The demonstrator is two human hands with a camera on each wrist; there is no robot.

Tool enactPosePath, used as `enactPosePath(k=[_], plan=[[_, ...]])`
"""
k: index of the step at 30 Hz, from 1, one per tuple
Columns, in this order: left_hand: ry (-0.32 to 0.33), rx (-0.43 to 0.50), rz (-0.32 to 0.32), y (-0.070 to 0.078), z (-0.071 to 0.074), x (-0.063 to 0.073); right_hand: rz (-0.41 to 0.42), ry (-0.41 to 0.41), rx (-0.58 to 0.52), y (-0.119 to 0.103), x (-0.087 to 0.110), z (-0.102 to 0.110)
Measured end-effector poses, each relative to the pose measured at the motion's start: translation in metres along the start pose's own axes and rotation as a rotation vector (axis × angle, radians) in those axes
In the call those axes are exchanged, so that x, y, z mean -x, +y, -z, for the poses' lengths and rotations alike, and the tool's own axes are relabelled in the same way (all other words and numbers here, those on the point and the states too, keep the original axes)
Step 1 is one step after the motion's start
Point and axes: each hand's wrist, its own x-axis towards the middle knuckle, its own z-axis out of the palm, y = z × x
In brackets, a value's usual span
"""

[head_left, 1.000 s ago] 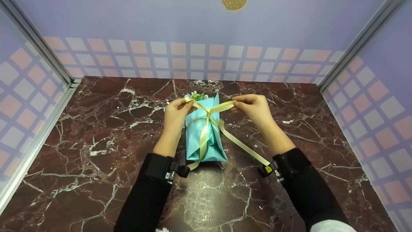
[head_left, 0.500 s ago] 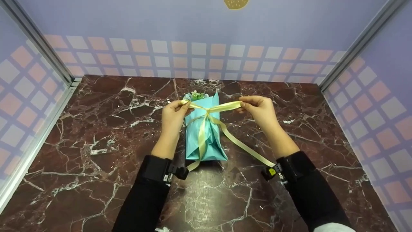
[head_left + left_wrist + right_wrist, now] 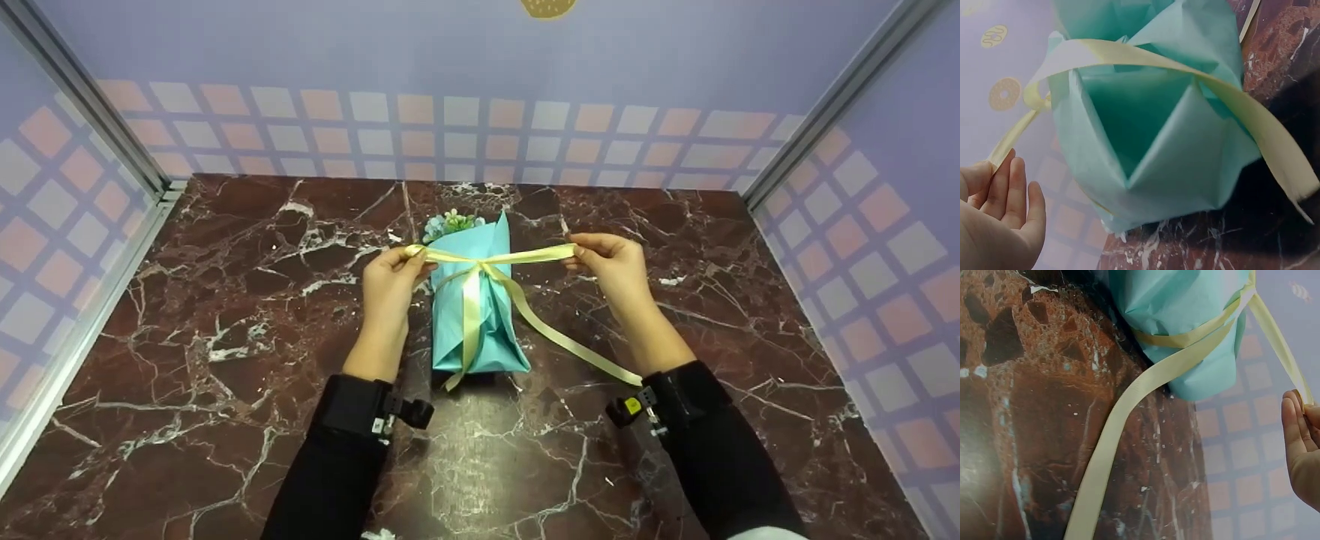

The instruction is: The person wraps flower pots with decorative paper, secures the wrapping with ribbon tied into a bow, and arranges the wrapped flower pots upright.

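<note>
A bouquet wrapped in turquoise paper (image 3: 457, 315) lies on the table, its small blue and green flowers (image 3: 455, 223) at the far end. Around its middle runs a pale yellow ribbon (image 3: 525, 256), knotted on top. My left hand (image 3: 388, 289) pinches one ribbon loop between thumb and finger, left of the bouquet. On the other side my right hand (image 3: 619, 270) pinches the opposite loop, and both loops are stretched nearly straight. One loose tail hangs down the paper; the other trails toward my right wrist. In the left wrist view the folded paper end (image 3: 1145, 157) gapes.
The dark red marble-patterned table (image 3: 225, 420) extends on all sides of the bouquet. Purple panels with pink and white squares (image 3: 420, 142) enclose the back and both sides. A white scrap (image 3: 379, 535) lies at the near edge.
Both hands have moved apart, drawing the ribbon loops out longer and straighter. The left hand has shifted left and nearer, the right hand rightward. The near tail has pulled up slightly.
</note>
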Motion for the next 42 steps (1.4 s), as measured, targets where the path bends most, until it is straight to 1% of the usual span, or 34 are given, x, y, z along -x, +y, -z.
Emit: enactPosePath(k=[4, 7, 13, 17, 19, 22, 26, 28, 29, 31, 33, 36, 38, 40, 41, 42], plan=[[0.02, 0.026, 0.009, -0.004, 0.005, 0.001, -0.022, 0.035, -0.035, 0.007, 0.001, 0.002], [0.033, 0.048, 0.021, -0.005, 0.006, 0.002, -0.029, 0.04, -0.072, 0.011, 0.001, 0.002], [0.046, 0.081, 0.079, -0.012, 0.013, 0.004, -0.056, 0.076, -0.125, 0.021, 0.002, 0.0], [0.036, 0.101, 0.108, -0.014, 0.02, 0.005, -0.08, 0.071, -0.129, 0.025, 0.003, -0.003], [0.016, 0.098, 0.113, -0.012, 0.021, 0.004, -0.088, 0.058, -0.11, 0.027, 0.004, -0.003], [-0.02, 0.103, 0.127, -0.008, 0.02, 0.002, -0.098, 0.016, -0.069, 0.027, 0.006, -0.001], [-0.032, 0.102, 0.16, -0.003, 0.018, -0.002, -0.099, -0.084, -0.049, 0.024, 0.008, 0.002], [-0.039, 0.095, 0.175, -0.001, 0.017, -0.002, -0.097, -0.122, -0.041, 0.022, 0.008, 0.001], [-0.04, 0.093, 0.179, 0.0, 0.017, -0.002, -0.095, -0.139, -0.032, 0.02, 0.008, 0.001], [-0.048, 0.093, 0.182, 0.001, 0.015, -0.003, -0.086, -0.16, 0.021, 0.017, 0.007, -0.001], [-0.058, 0.091, 0.18, 0.003, 0.014, -0.003, -0.057, -0.177, 0.118, 0.014, 0.007, -0.003], [-0.053, 0.061, 0.159, 0.006, 0.013, -0.004, 0.036, -0.21, 0.293, 0.01, 0.005, -0.007], [-0.045, 0.047, 0.147, 0.008, 0.013, -0.004, 0.094, -0.218, 0.38, 0.006, 0.004, -0.009], [-0.036, 0.04, 0.139, 0.01, 0.013, -0.005, 0.129, -0.212, 0.401, 0.004, 0.003, -0.009], [-0.038, 0.051, 0.137, 0.011, 0.014, -0.005, 0.13, -0.203, 0.394, 0.001, 0.002, -0.009], [-0.063, 0.103, 0.137, 0.002, 0.019, -0.013, 0.126, -0.195, 0.374, 0.0, 0.002, -0.008]])
